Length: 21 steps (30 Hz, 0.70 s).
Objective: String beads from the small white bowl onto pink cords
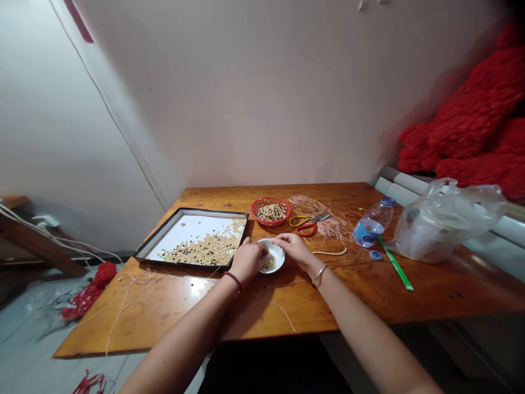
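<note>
A small white bowl [278,257] holding light beads sits on the wooden table [197,312] in front of me. My left hand [248,260] is curled at the bowl's left rim, fingers closed over the beads; what it pinches is too small to see. My right hand [295,248] hovers over the bowl's far right rim with fingers pinched together, seemingly on a thin cord. A dark beaded bracelet is on my left wrist, a silver bangle on my right.
A black-rimmed tray [180,230] of loose beads lies left of the bowl. Behind it stand a red basket [270,212] of beaded strings, orange-handled scissors [305,223] on pink cord, a water bottle [372,221], a green strip [396,265] and a plastic bag [443,219]. Red yarn is piled at right.
</note>
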### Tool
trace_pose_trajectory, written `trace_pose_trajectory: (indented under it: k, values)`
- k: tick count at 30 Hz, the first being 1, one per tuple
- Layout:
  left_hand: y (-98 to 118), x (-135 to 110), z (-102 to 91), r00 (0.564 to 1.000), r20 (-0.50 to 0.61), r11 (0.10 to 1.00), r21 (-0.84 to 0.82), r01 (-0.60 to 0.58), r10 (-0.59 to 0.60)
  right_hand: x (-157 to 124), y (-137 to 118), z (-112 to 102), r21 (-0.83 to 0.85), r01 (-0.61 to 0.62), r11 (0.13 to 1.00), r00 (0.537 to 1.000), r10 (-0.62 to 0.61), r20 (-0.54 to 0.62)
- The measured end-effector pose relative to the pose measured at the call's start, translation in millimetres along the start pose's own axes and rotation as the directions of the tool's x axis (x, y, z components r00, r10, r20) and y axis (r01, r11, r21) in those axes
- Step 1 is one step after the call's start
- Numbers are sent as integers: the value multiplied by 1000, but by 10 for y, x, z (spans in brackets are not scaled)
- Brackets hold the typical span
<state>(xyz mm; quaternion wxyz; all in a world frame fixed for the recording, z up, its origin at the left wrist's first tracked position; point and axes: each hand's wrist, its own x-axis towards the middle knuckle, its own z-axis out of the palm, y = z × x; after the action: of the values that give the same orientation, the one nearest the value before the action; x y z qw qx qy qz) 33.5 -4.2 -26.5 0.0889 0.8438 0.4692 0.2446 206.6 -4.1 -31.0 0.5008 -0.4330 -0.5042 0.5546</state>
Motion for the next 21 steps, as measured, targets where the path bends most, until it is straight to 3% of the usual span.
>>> trace_pose_trajectory:
  k: [7,21]
  values:
    - [-73,106,103,989,-77,919,-385,86,-125,59,83,-13,-52,12,999,990,-19,-137]
    - [-130,138,154,990,-46,885,-454,99,-135,68,102,-24,-110,43,993,992,-55,-115]
